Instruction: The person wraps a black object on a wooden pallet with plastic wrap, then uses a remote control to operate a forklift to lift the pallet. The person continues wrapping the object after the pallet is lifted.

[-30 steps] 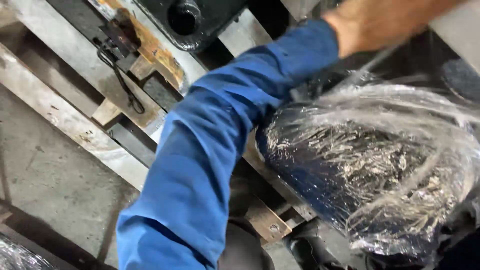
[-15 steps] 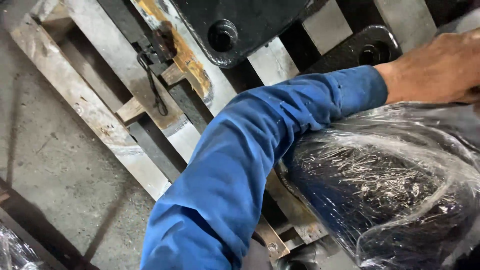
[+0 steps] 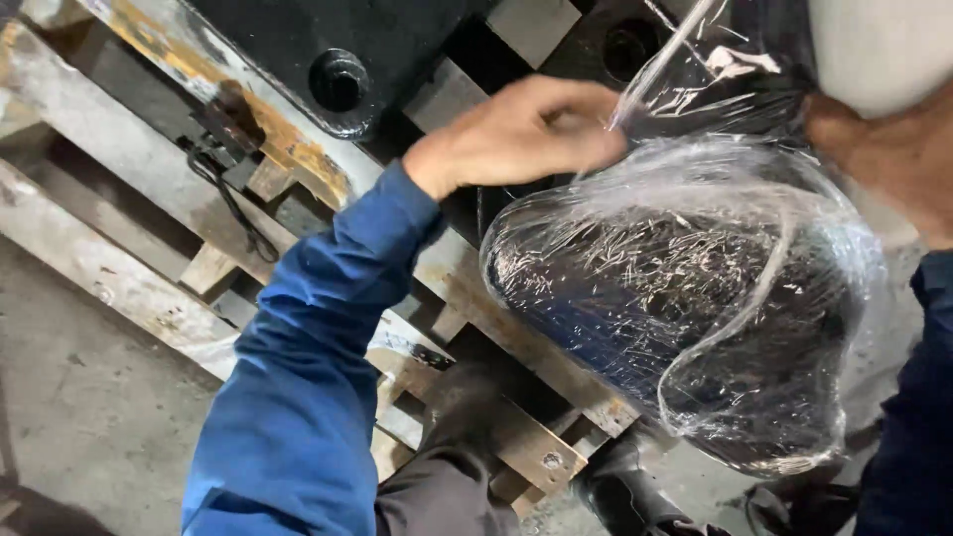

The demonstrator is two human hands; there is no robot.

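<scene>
A dark rounded metal part (image 3: 685, 308) wrapped in clear plastic film fills the right half of the head view, resting over a wooden pallet. My left hand (image 3: 521, 134), in a blue sleeve, is closed on a twisted strand of the clear film (image 3: 660, 60) at the top of the part. My right hand (image 3: 888, 159) presses against the part's upper right side, partly cut off by the frame edge; its fingers are hidden behind the wrapped part.
A worn wooden pallet (image 3: 119, 268) lies on a concrete floor (image 3: 69, 397). A black metal casting with a round hole (image 3: 338, 79) sits on the pallet at top. A black strap clip (image 3: 223, 139) lies on the slats. My dark shoe (image 3: 635, 491) shows below.
My left arm has swung up and right, and the hand now grips the film strand above the part. The view has shifted, showing more of the wrapped part and my right hand.
</scene>
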